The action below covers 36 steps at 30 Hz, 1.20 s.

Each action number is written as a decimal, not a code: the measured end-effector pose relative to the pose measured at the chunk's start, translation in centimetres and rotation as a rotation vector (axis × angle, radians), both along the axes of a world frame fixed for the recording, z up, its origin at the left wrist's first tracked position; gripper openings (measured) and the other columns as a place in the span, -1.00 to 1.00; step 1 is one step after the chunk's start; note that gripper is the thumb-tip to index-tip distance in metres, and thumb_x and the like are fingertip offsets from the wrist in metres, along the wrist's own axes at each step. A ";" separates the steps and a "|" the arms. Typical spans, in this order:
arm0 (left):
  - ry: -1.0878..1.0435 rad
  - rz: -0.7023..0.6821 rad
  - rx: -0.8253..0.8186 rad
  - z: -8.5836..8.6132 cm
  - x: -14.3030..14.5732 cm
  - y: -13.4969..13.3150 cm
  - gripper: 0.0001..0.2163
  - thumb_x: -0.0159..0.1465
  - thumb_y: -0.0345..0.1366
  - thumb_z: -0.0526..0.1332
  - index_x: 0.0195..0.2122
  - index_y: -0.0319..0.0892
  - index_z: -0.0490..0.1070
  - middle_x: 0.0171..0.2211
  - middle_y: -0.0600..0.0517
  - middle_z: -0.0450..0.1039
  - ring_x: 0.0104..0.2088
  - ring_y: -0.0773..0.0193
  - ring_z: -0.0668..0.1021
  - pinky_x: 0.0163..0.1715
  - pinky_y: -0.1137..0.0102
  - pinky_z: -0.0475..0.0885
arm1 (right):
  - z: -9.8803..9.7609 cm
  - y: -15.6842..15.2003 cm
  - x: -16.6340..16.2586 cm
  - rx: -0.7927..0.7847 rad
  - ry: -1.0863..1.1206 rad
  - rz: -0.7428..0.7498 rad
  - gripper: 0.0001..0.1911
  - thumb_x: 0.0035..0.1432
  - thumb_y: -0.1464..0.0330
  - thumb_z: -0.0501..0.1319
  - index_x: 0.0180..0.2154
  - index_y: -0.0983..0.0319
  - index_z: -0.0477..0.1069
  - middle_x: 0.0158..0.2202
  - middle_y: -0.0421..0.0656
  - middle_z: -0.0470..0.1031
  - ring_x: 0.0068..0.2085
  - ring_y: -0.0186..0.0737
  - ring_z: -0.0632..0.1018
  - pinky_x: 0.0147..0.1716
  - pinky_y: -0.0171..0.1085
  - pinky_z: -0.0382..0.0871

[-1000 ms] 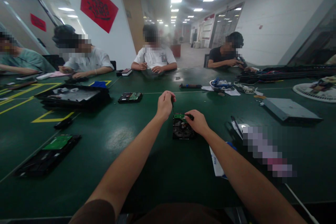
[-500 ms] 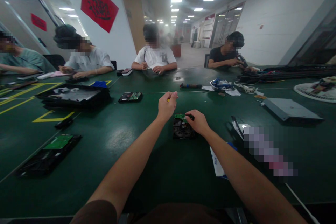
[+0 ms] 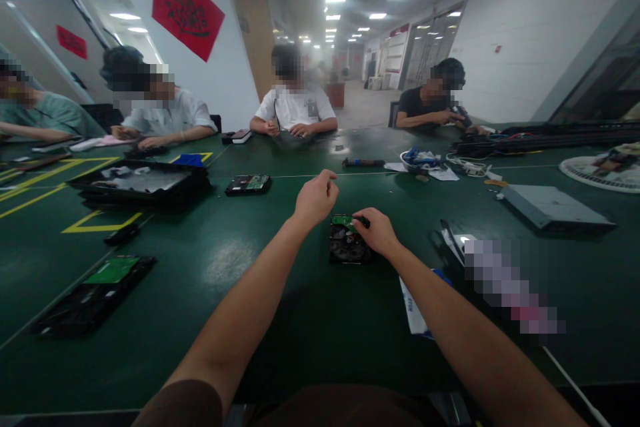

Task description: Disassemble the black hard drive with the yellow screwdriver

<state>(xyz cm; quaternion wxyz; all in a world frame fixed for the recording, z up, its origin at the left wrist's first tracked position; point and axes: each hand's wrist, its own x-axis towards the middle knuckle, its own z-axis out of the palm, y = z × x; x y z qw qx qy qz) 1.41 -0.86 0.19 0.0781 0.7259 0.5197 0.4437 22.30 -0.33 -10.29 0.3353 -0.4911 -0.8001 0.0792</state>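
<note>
In front of me on the green table lies a hard drive (image 3: 347, 249), its green circuit board (image 3: 342, 220) facing up at the far end. My left hand (image 3: 316, 199) is closed above the drive's far left corner, wrapped round what looks like a screwdriver. Its handle is hidden by the fingers, and only a thin dark shaft shows below them, pointing down at the board. With bent fingers, my right hand (image 3: 377, 232) grips the drive's far right corner. A small dark piece shows at those fingertips; I cannot tell whether it is part of the drive.
Left: another drive-like unit with a green board (image 3: 95, 293), a smaller circuit-board unit (image 3: 249, 184) and a black tray (image 3: 145, 180). Right: a white-and-blue packet (image 3: 414, 307) under my forearm, a grey metal box (image 3: 557, 205) and a bowl of blue items (image 3: 423, 160). Several people sit across the table.
My left hand has turned and shifted slightly left, and the yellow bit seen in its grip is now hidden. My right hand and the hard drive stay almost in place.
</note>
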 end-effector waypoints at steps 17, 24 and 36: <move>0.579 0.167 -0.129 2.7 -0.8 -1.8 -0.78 0.39 -0.19 0.14 -0.07 -0.20 0.46 -0.11 -0.25 0.52 -0.15 -0.05 0.60 -0.13 0.18 0.45 | 0.1 0.1 0.0 -0.013 -0.010 -0.015 -0.84 0.28 0.32 0.27 -0.13 0.17 0.57 -0.05 -0.07 0.59 -0.01 -0.09 0.56 0.05 -0.09 0.41; 0.692 -0.033 -0.017 2.5 -1.6 -1.8 -0.72 0.27 -0.54 0.12 -0.07 -0.21 0.52 -0.07 -0.22 0.51 0.03 -0.02 0.50 0.07 0.18 0.37 | 0.1 0.1 0.0 -0.013 -0.018 -0.016 -0.83 0.29 0.30 0.27 -0.12 0.16 0.57 -0.04 -0.07 0.59 -0.01 -0.09 0.56 0.04 -0.08 0.42; 0.470 -0.116 -0.023 1.9 -1.7 -0.4 -0.84 0.33 -0.44 0.17 -0.13 -0.19 0.50 -0.11 -0.19 0.49 -0.01 0.03 0.53 0.06 0.21 0.39 | 0.1 0.1 0.0 -0.008 0.001 0.004 -0.85 0.28 0.33 0.27 -0.12 0.17 0.57 -0.05 -0.08 0.60 -0.02 -0.09 0.56 0.05 -0.09 0.41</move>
